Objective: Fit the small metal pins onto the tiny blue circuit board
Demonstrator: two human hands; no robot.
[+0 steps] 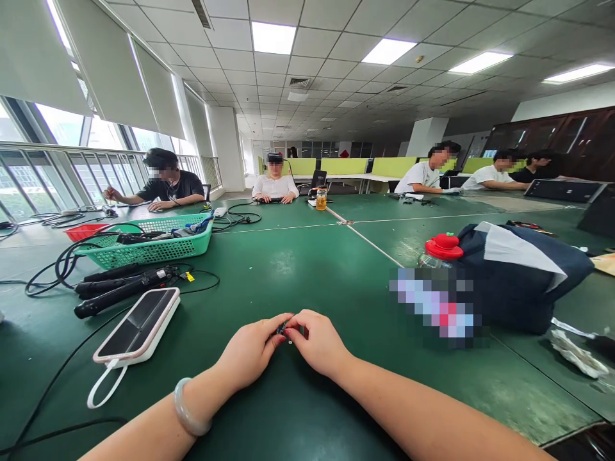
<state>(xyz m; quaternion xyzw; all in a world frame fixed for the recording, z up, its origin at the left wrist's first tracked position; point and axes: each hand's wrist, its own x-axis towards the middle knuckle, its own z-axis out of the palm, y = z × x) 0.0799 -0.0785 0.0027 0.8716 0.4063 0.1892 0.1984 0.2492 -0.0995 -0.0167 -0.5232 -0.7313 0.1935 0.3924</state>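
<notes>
Both hands meet over the green tabletop [269, 275], fingertips together around a small dark object [280, 328]. It has a bluish tint, and its kind is too small and too covered to make out. My left hand [250, 349] pinches it between thumb and fingers; a pale bangle circles that wrist. From the other side my right hand [319, 342] has its thumb and forefinger closed at the same object. A tiny light-coloured bit [289, 342] shows just below the fingertips.
Left of my hands lie a phone [137, 326] with a white cable, black tripod-like sticks [125, 288] and a green basket [144, 246] of gear. At right are a red-lidded jar [442, 248] and a dark blue bag [509, 282]. Several people sit around the far table.
</notes>
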